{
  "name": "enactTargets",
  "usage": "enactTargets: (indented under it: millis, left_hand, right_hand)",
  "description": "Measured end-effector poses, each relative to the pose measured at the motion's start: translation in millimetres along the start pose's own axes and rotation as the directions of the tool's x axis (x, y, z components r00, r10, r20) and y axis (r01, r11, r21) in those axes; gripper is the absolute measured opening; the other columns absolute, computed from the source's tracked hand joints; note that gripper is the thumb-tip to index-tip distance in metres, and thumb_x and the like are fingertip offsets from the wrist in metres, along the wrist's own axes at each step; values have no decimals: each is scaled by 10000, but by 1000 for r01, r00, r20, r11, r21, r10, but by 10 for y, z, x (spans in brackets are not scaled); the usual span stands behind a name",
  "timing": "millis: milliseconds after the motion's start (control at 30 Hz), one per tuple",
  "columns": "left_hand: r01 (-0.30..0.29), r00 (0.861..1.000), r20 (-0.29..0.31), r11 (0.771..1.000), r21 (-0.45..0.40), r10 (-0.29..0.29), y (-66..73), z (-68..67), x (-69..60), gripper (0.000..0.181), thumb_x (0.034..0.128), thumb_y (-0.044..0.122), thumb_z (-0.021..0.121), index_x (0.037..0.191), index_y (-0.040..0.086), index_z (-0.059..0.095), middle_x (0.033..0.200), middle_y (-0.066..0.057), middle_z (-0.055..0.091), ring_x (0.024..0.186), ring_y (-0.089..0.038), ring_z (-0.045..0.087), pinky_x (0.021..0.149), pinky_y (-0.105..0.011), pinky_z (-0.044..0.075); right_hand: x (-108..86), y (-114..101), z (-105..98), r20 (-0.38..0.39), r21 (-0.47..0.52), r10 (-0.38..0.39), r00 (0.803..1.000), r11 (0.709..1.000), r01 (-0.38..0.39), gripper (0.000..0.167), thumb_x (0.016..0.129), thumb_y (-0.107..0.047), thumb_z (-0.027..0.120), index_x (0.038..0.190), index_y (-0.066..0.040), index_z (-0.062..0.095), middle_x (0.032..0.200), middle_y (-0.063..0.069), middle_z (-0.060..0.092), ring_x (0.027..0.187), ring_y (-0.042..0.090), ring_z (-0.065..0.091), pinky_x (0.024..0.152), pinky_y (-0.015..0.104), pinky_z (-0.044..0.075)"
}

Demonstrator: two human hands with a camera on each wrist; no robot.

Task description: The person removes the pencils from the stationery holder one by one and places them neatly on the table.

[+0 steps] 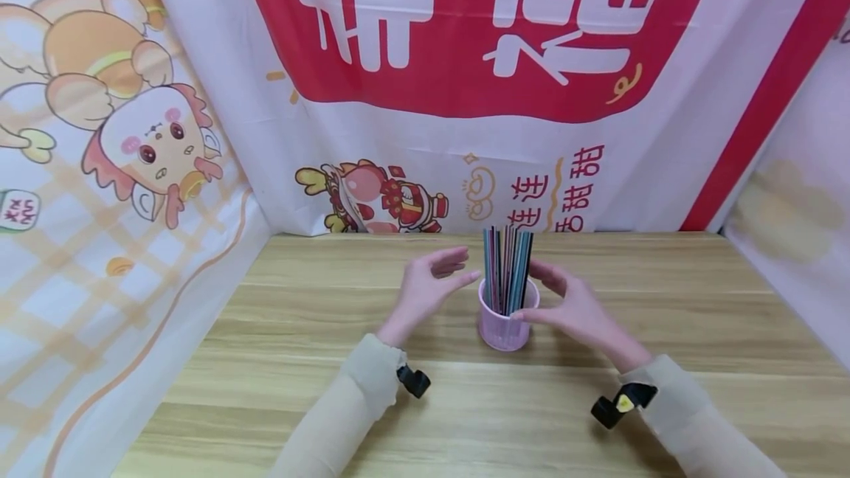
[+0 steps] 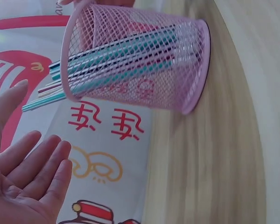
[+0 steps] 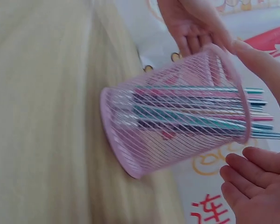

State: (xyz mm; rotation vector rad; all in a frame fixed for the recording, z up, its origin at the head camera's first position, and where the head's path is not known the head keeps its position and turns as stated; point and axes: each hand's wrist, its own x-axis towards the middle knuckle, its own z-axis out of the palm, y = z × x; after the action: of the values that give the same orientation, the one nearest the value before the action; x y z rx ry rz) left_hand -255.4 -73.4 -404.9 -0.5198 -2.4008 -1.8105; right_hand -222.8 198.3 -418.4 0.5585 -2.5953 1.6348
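A pink mesh pen cup (image 1: pixel 502 336) stands upright on the table, holding a bundle of thin pencil-like sticks (image 1: pixel 508 271) in teal, black and pink, with pale lower ends. My right hand (image 1: pixel 578 308) is around the cup's right side, thumb at the near rim; whether the thumb touches is unclear. In the right wrist view its fingers (image 3: pixel 252 175) are relaxed and apart from the mesh. To the cup's left, my left hand (image 1: pixel 428 286) hovers with thumb and fingers spread, holding nothing. The left wrist view shows its fingers (image 2: pixel 42 163) loosely bent, off the cup.
The wood-grain table (image 1: pixel 279 389) stretches around the cup. Behind it hangs a white cloth (image 1: pixel 372 131) with red and cartoon prints. A patterned cloth (image 1: pixel 133 279) covers the left side, and another pale cloth (image 1: pixel 797 242) the right. Both wrists carry small black cameras (image 1: pixel 415 380).
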Motion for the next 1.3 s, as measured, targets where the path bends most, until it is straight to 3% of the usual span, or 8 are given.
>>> enactTargets:
  millis: [367,567,867,1300]
  left_hand:
    - [90,996,-20,993,-82,-92,-5,265,82,470,808,325,885,1217,149,737,1059,61,752,983,-113,705,877,-281,571]
    - [94,994,-54,991,-94,-100,3,352,112,410,804,269,892,1168,143,751,1021,35,759,948,-119,715,845,-272,582]
    - [101,990,-89,992,-78,-107,-17,383,140,322,821,243,880,1107,141,773,970,35,762,895,-117,719,799,-270,593]
    - [123,989,-65,988,-92,-129,-37,353,140,315,844,249,857,1132,160,766,976,52,757,928,-121,709,833,-284,586]
  right_hand:
    - [15,-2,110,-29,96,-10,1000,995,13,880,758,-194,931,1481,-15,461,1479,193,505,1356,376,467,1150,552,330]
    - [24,19,142,-33,82,-19,999,996,22,855,744,-190,940,1454,-17,495,1472,176,518,1354,361,469,1154,536,328]
    - [35,57,182,-52,103,-12,999,995,17,811,735,-175,944,1411,0,531,1404,174,574,1312,354,513,1133,553,354]
    - [37,48,210,-49,66,7,999,998,-4,787,759,-168,929,1428,-48,534,1384,127,599,1291,330,535,1111,543,392]
